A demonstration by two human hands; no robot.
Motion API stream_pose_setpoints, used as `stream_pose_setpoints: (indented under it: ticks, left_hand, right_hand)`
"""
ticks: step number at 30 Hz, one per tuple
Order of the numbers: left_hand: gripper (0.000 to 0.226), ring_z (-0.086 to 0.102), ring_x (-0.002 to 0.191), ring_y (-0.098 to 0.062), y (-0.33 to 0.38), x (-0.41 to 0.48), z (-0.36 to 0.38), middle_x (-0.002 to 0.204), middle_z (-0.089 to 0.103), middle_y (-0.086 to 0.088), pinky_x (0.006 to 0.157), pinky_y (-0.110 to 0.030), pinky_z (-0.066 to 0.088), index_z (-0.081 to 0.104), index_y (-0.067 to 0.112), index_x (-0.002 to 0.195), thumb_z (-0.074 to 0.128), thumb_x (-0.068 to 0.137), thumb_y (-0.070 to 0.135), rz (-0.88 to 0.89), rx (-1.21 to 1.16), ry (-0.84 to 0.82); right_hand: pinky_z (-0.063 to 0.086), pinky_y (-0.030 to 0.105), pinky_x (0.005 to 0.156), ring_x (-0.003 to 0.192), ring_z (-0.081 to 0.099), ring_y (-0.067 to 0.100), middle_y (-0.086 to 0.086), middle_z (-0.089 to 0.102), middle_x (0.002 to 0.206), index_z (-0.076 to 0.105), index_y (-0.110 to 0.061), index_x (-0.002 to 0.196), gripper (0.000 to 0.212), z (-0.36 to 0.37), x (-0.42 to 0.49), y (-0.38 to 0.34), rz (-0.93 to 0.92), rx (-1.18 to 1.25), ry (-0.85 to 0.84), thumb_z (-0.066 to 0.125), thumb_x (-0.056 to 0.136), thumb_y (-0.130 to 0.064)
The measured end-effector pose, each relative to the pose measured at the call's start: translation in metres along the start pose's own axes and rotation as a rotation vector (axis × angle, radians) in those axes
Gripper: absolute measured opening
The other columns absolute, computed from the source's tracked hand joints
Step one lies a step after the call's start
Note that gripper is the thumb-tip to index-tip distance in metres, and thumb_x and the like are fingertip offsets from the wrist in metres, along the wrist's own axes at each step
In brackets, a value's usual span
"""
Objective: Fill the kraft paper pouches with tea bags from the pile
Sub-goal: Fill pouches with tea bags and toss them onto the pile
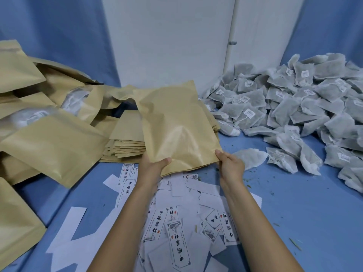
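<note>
A kraft paper pouch (174, 124) is held up over the table's middle, tilted away from me. My left hand (152, 169) grips its near left corner, thumb on top. My right hand (229, 165) pinches its near right corner. A stack of flat pouches (125, 142) lies just behind and left of the held one. The pile of grey-green tea bags (294, 110) spreads over the right side of the blue table. One loose tea bag (250, 158) lies right beside my right hand.
Several filled pouches (51, 146) lie heaped at the left, some showing clear windows. White printed labels (176, 222) are scattered on the blue cloth (304, 213) under my forearms. A white wall panel (167, 46) stands behind. Tea crumbs dot the cloth at the right.
</note>
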State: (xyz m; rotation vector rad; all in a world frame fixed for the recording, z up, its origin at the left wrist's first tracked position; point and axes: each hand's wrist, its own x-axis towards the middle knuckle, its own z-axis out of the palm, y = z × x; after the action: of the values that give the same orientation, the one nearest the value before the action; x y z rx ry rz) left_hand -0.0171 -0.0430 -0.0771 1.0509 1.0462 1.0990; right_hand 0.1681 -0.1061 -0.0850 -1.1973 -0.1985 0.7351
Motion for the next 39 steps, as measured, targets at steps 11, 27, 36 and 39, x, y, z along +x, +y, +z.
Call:
stream_pose_setpoints:
  ticks: [11, 27, 36, 39]
  left_hand:
    - [0.058, 0.061, 0.092, -0.007, 0.003, -0.001, 0.002, 0.105, 0.065, 0.002, 0.063, -0.008, 0.048, 0.050, 0.017, 0.124, 0.071, 0.076, -0.008, 0.080, 0.010, -0.029]
    - [0.054, 0.061, 0.091, -0.006, 0.006, -0.011, 0.009, 0.107, 0.063, 0.002, 0.061, -0.009, 0.048, 0.050, 0.021, 0.119, 0.068, 0.077, -0.009, 0.110, -0.035, -0.029]
    - [0.058, 0.061, 0.092, -0.007, 0.007, -0.017, 0.014, 0.110, 0.063, -0.001, 0.060, -0.007, 0.048, 0.047, 0.015, 0.127, 0.068, 0.078, -0.008, 0.091, -0.016, -0.065]
    - [0.060, 0.060, 0.088, -0.003, 0.008, -0.017, 0.013, 0.105, 0.063, 0.003, 0.059, -0.005, 0.047, 0.046, 0.013, 0.128, 0.067, 0.078, -0.011, 0.087, -0.004, -0.106]
  right_hand:
    - [0.058, 0.026, 0.075, 0.065, 0.067, 0.017, 0.008, 0.071, 0.074, 0.066, -0.002, 0.076, 0.009, -0.003, -0.001, 0.002, 0.068, -0.003, -0.043, 0.071, 0.083, -0.006]
    - [0.058, 0.031, 0.078, 0.075, 0.070, 0.014, 0.000, 0.074, 0.081, 0.065, -0.004, 0.086, 0.006, 0.011, -0.018, 0.010, 0.071, 0.091, -0.195, 0.069, 0.082, -0.001]
    - [0.057, 0.021, 0.073, 0.075, 0.071, 0.006, -0.007, 0.074, 0.082, 0.064, -0.015, 0.090, 0.016, 0.013, -0.020, 0.012, 0.045, 0.146, -0.212, 0.067, 0.083, 0.000]
    - [0.056, 0.017, 0.065, 0.079, 0.069, 0.011, 0.001, 0.072, 0.093, 0.066, -0.007, 0.097, 0.016, 0.010, -0.018, 0.012, 0.040, 0.083, -0.128, 0.070, 0.082, -0.002]
